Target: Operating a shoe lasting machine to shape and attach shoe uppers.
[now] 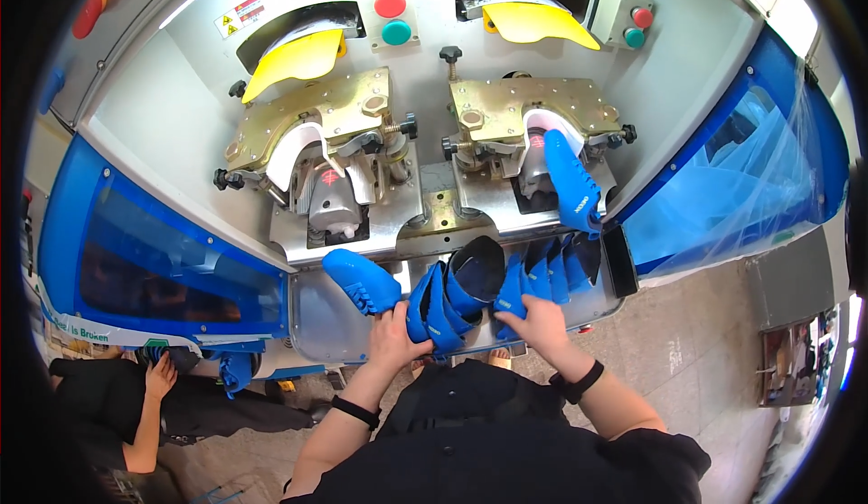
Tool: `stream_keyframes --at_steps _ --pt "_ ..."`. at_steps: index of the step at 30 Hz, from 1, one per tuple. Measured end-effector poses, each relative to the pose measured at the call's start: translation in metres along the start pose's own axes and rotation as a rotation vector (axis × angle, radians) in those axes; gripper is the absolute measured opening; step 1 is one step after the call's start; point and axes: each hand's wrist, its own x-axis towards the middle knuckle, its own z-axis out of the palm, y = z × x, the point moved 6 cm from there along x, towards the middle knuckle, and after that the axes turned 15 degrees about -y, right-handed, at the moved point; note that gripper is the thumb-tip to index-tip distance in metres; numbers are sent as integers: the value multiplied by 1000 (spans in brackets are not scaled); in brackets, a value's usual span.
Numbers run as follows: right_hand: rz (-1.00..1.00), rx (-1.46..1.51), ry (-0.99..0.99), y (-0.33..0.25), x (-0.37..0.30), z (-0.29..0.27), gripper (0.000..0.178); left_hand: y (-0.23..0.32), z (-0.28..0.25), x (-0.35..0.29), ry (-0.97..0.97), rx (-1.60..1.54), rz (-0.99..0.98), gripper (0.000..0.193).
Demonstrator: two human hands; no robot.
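Observation:
Several blue shoe uppers point(440, 310) with dark linings are nested in a row on the metal tray point(316, 328) before me. My left hand point(392, 339) grips the left end of the row, thumb toward the uppers. At the row's middle, my right hand point(540, 327) has its thumb and fingers closed on another blue upper point(513, 289). A separate blue upper point(362, 280) lies toe outward beside my left fingertips. One more blue upper point(570, 188) leans against the right-hand mould point(533, 174) of the machine. The left-hand mould point(334, 201) is bare.
Brass-coloured clamp plates point(312, 111) stand over both moulds, with yellow guards point(303, 59) above. A button box point(391, 20) sits between them, another point(622, 16) at right. Blue side panels point(172, 260) flank the machine. At lower left, another person's hand point(161, 376) holds a dark piece.

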Motion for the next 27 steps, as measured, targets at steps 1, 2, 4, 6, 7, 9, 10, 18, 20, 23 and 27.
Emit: stream_keyframes --at_steps 1,2,4,6,7,9,10,18,20,23,27 --pt "-2 3 -1 2 8 -5 51 -3 1 -1 0 3 -2 81" --pt "32 79 28 9 14 -13 51 -2 0 -2 20 29 20 81" --pt "40 243 76 15 27 -26 50 -2 0 -2 42 55 39 81" --pt "55 267 82 22 51 -27 49 3 1 1 -48 42 16 82" --pt "65 290 86 25 61 -26 49 4 2 1 -50 44 22 82" --pt "115 144 57 11 77 -16 47 5 2 2 -55 57 39 83" --pt "99 97 5 5 81 -4 48 7 3 4 -57 59 46 83" --pt "12 167 -19 -24 38 -8 36 11 1 13 -87 0 21 80" --pt "-125 245 226 -32 9 -39 27 6 3 11 -86 6 17 80" --pt "-382 164 793 -11 -32 -93 27 5 7 13 -79 11 26 82" --pt "-16 239 888 19 -21 -140 64 4 9 11 -75 11 5 84"
